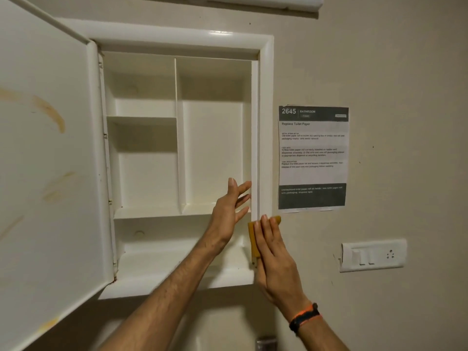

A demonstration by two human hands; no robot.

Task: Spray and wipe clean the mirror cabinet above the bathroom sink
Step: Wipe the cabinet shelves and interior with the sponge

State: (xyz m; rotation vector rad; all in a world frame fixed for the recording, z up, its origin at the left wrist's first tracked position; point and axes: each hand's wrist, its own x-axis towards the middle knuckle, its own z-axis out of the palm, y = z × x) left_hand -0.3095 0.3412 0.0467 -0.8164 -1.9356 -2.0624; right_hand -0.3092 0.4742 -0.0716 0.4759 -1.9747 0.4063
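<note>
We see the mirror cabinet point(182, 41) on the wall w/ its door point(45, 173) swung open to the left; door's inner face has yellowish stains. Cabinet long axis runs vertical, open front faces us, shelves inside bare white. Our right hand point(276, 257) lies flat, fingers straight and together pointing up, pressing a yellow cloth point(253, 239) against the cabinet's right frame edge near the bottom corner. Cloth is folded into a narrow strip, long axis approx vertical, along the frame. Our left hand point(230, 211) is spread, fingers straight, tips touching the inner side of the right frame just above the cloth, holding nothing. Orange/black band point(305, 316) on right wrist. Printed sheet point(312, 158) and switch plate point(373, 254) on wall to the right.
</note>
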